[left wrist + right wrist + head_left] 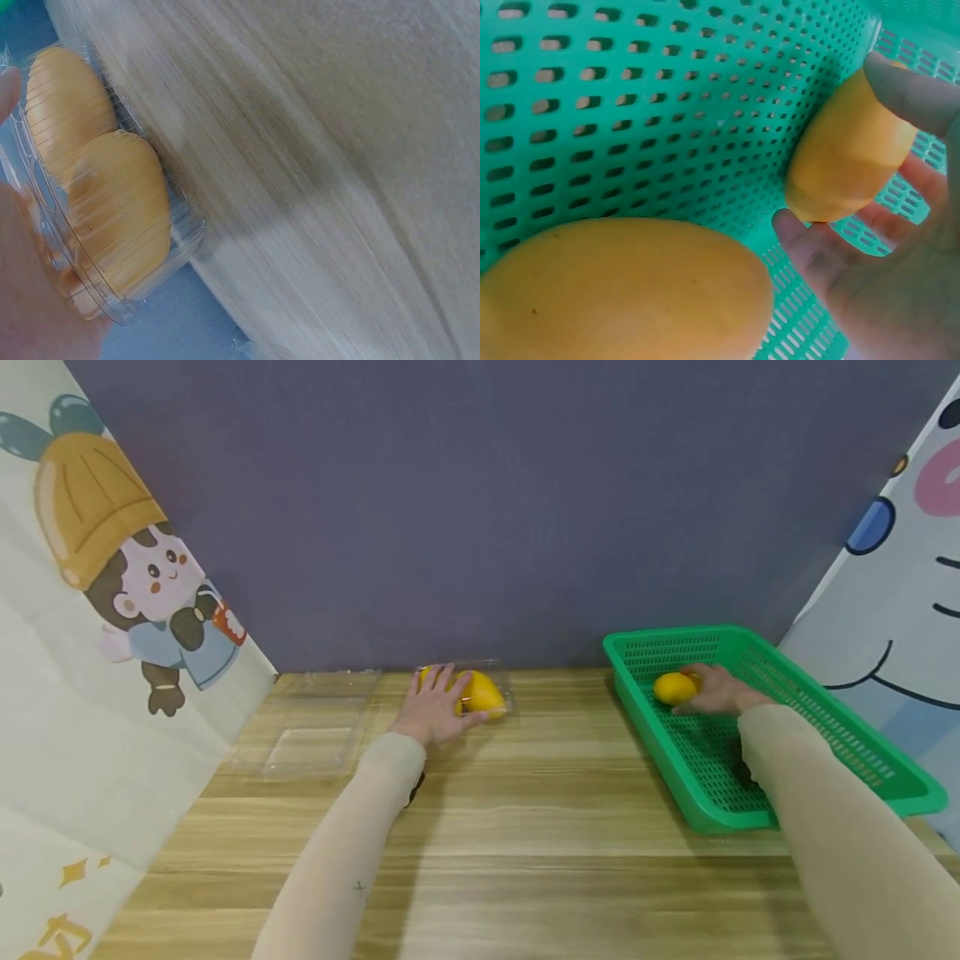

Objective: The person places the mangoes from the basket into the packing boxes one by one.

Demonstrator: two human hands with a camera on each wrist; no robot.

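My left hand [435,706] lies with spread fingers over a clear plastic box [498,681] near the table's back edge. Yellow mangoes show through its plastic; two of them, one mango [124,206] overlapping another mango [67,109], appear in the left wrist view. On the right, my right hand [716,691] reaches into a green basket [660,756]. Its thumb and fingers hold a mango [851,146] near the perforated basket wall, as the right wrist view shows. Another mango [630,289] lies closer to that camera. The hand partly covers the yellow fruit in the head view.
Another clear plastic container [311,752] stands at the left of the wooden table [525,860]. A dark grey panel [480,510] rises behind the table, with printed cartoon sheets [45,693] at the sides. The basket's raised rim surrounds my right hand.
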